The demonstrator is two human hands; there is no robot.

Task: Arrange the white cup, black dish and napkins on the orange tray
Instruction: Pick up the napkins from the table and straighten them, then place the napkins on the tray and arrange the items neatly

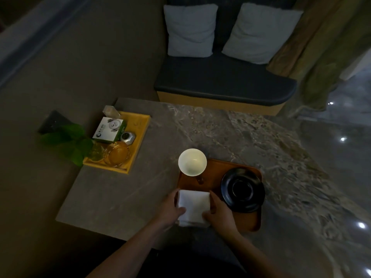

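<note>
An orange tray (pixel 214 167) lies on the stone table in front of me. The white cup (pixel 192 161) stands upright at the tray's far left corner. On the tray's right side rests the black dish (pixel 243 189), its edge reaching past the right rim. A folded stack of white napkins (pixel 193 203) sits on the near left part of the tray. My left hand (pixel 170 209) grips the stack's left edge, and my right hand (pixel 218 213) grips its right edge, thumbs on top.
A yellow tray (pixel 140 125) at the table's far left holds a white-green box (pixel 109 129), a small silver object (pixel 128 138) and glass dishes (pixel 116 155). Green leaves (pixel 68 141) hang beside it. A dark bench with two grey pillows stands beyond the table.
</note>
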